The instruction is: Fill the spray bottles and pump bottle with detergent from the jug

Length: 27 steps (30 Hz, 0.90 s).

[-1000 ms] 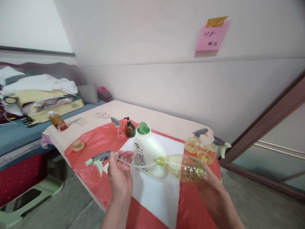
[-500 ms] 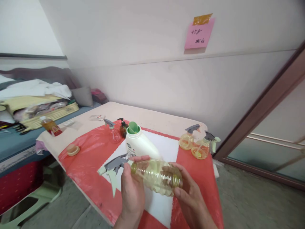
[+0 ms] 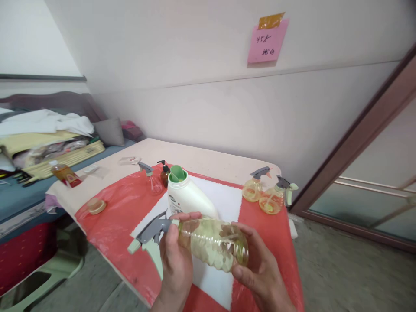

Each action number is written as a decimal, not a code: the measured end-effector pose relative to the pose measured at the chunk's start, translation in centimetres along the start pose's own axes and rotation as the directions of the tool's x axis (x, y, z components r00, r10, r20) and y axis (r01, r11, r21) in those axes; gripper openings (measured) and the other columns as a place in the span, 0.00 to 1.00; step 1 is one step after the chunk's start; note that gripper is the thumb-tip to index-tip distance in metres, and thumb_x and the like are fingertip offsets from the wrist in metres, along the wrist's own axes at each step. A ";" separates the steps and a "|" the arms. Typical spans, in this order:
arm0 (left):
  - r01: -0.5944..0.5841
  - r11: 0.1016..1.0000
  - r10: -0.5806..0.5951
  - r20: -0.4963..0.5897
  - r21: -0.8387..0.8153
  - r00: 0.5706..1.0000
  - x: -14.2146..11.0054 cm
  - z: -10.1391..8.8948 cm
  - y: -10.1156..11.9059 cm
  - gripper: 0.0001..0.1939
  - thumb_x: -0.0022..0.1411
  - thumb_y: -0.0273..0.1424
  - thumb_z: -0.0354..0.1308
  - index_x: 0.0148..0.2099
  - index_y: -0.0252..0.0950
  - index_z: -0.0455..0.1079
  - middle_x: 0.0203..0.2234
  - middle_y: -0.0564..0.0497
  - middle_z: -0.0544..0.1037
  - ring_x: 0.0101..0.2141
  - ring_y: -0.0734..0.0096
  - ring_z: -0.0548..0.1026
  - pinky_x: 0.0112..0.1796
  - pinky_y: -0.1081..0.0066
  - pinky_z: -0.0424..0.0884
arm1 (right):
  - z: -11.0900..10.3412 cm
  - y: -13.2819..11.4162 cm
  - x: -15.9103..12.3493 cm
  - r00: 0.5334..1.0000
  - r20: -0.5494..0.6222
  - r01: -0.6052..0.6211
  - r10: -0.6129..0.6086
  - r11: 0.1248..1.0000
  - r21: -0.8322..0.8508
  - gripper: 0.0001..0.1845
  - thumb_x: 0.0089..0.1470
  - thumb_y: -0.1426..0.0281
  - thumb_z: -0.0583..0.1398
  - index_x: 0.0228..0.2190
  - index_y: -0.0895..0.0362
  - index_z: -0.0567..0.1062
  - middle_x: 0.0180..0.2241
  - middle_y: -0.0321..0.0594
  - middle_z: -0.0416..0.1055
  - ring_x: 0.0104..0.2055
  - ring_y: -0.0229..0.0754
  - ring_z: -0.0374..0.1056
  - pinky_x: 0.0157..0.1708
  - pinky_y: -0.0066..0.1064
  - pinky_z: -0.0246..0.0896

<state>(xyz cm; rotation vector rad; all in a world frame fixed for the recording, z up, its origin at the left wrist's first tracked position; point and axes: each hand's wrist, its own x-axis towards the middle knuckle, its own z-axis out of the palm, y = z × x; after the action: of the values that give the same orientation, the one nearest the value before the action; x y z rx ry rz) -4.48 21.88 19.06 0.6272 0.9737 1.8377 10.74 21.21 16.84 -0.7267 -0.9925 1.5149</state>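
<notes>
I hold a clear yellowish spray bottle [image 3: 212,247] on its side above the table, its grey and pale green trigger head [image 3: 150,236] pointing left. My left hand [image 3: 177,260] is wrapped round the bottle's neck end, just behind the trigger head. My right hand [image 3: 260,268] cups the bottle's base from the right. Right behind the bottle stands a white detergent jug [image 3: 188,197] with an open green spout.
The table [image 3: 208,158] carries a red sheet [image 3: 117,208] with a white cloth [image 3: 227,199] in the middle. Two filled spray bottles [image 3: 264,193] stand at back right. A small clear sprayer [image 3: 152,180], a brown pump bottle [image 3: 164,171], a lid [image 3: 94,204] and an orange drink bottle [image 3: 63,173] sit left.
One second ago the trigger head was out of the bottle with its tube showing. It now sits on the neck, and both hands have closed in around the bottle.
</notes>
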 end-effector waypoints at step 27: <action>-0.019 1.000 0.018 -0.169 -0.007 0.985 0.4 -0.7 0.5 0.16 0.59 0.45 0.51 0.37 0.37 0.67 0.35 0.45 0.79 0.41 0.55 0.77 0.40 0.59 0.72 | 0.5 2.4 -0.2 0.977 0.096 -0.192 0.192 0.981 -0.002 0.49 0.31 0.53 0.71 0.55 0.42 0.60 0.56 0.44 0.61 0.32 0.37 0.70 0.24 0.28 0.61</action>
<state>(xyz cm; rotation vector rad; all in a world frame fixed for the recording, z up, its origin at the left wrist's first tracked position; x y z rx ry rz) -5.45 21.82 19.12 0.4818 1.0732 1.9349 9.27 20.85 14.96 -0.7680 -1.0105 1.7342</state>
